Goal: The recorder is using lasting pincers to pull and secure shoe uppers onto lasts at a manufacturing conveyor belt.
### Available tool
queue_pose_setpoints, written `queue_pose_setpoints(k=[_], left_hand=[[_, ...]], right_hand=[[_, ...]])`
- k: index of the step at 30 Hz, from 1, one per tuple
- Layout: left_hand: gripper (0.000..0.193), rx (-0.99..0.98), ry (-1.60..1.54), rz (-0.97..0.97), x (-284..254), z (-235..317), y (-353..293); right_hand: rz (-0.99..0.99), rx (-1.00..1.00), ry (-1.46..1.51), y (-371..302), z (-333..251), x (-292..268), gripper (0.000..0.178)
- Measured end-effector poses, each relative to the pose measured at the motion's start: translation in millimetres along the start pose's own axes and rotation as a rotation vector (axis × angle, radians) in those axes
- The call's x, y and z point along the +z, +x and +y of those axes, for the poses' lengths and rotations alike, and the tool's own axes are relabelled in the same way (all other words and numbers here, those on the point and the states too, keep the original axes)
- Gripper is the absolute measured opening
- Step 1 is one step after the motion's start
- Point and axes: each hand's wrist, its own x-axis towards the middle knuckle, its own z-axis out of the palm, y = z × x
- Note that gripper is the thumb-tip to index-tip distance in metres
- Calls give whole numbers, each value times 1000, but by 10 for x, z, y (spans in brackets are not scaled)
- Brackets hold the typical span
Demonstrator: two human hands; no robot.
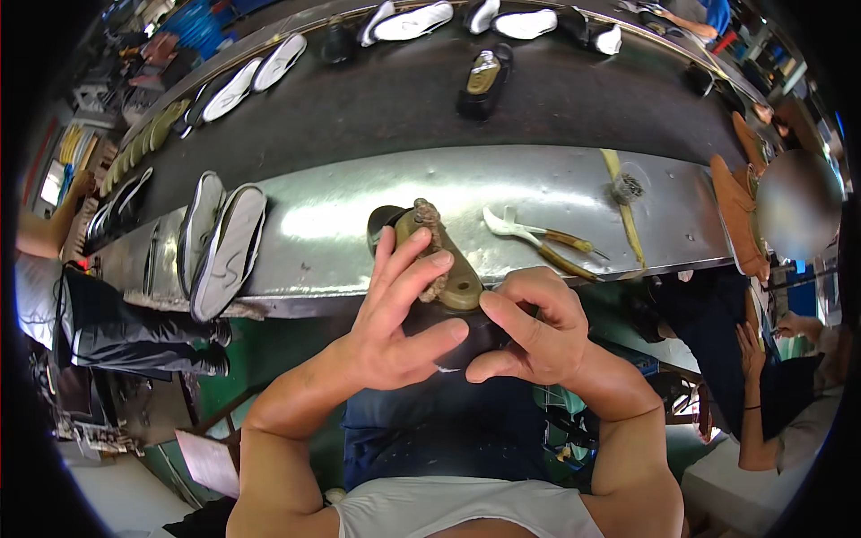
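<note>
L grip (401,316) at brn sole (459,280)

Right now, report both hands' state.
Left hand: open, fingers spread over the olive shoe last.
Right hand: partly curled at the last's near end; grip cannot be told.

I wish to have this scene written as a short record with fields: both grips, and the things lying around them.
Left grip: fingers spread, over olive shoe last
Right grip: curled, one fingertip at the last's rounded end
Beside last: brown lumpy piece, use unclear
Tool: white-headed pincers, lying on metal bench
Bench left: pale-soled shoes, soles showing
Bench right end: brown shoes
Beyond bench: dark surface bearing more shoes
</note>
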Motion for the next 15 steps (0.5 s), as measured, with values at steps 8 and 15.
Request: queue_pose_setpoints(k=[8, 15], left_hand=[[45, 14, -1, 45, -67, 93, -202], [60, -66, 12, 86, -63, 154, -240]], right_hand=[[214, -123, 78, -70, -106, 283, 68], [185, -55, 146, -40, -172, 328, 66]])
